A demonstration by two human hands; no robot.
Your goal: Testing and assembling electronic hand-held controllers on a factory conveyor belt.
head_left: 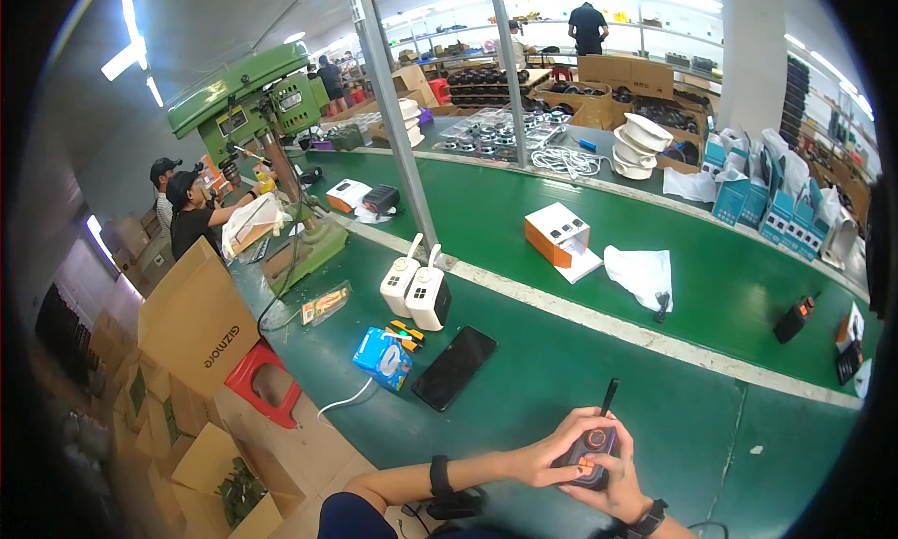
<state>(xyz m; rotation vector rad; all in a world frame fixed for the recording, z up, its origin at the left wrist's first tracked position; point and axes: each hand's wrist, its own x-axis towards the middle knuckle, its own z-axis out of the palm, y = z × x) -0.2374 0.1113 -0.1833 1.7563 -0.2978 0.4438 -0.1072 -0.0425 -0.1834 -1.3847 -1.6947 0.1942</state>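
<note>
— Walkie-talkie (pixel 591 445): where is it held?
— Low over the green table (pixel 561 371), wrapped by the fingers of the left hand (pixel 547 457) and right hand (pixel 613 483).
— What step is it?
— Buttons seem to be checked. A thumb press may be needed next.

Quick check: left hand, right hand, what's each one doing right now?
Left hand: closed on the left side of a black handheld radio with an orange button.
Right hand: closed on the same radio, thumb on its face.
</note>
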